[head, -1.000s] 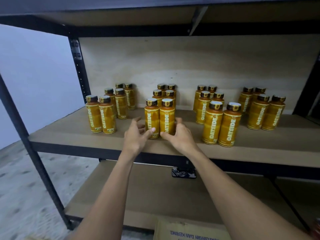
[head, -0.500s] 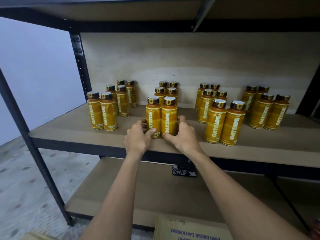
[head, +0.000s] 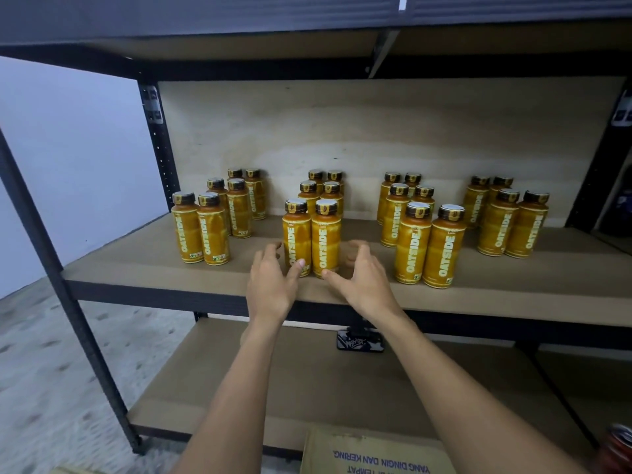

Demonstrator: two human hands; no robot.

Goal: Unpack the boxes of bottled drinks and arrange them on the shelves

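Bottles [head: 325, 241] read OATSIDE — the cardboard box [head: 376, 453], upside down, YANG DINGIN DAN KERING.

Small black patterned object [head: 359, 341], speckled floor [head: 51, 354], pale wall [head: 68, 165]

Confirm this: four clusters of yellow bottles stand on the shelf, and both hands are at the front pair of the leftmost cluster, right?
Not the leftmost: the head view shows the left hand and right hand at the front pair of the second cluster from the left. The rest is right.
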